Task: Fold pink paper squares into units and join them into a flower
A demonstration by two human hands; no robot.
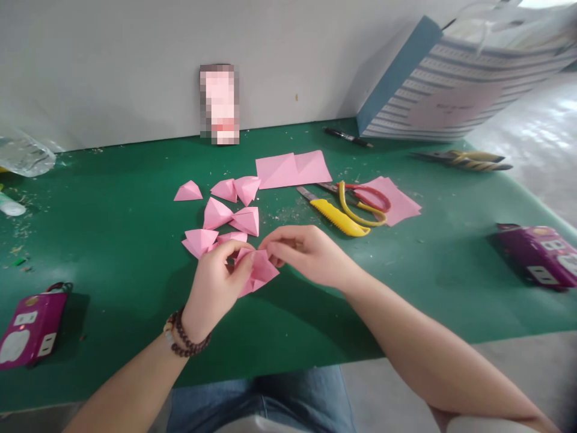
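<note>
Both my hands work close together over the middle of the green table. My left hand (pixel 217 290) and my right hand (pixel 307 255) pinch a folded piece of pink paper (pixel 258 272) from either side, and my fingers hide part of it. Several other folded pink paper pieces (pixel 234 207) lie just beyond my hands, the nearest touching my left fingers. Farther back are flat pink paper sheets (pixel 293 169). Right of my right hand lie a yellow utility knife (pixel 336 216) and red-and-yellow-handled scissors (pixel 365 201), resting on another pink sheet (pixel 394 199).
The green table top (pixel 106 240) is scattered with paper scraps and stands against a white wall (pixel 99 66). A striped paper bag (pixel 433 84), black marker (pixel 347 137), yellow-handled shears (pixel 464 160), plastic bottle (pixel 24 155), and purple boxes (pixel 33 329) (pixel 538 255) lie around.
</note>
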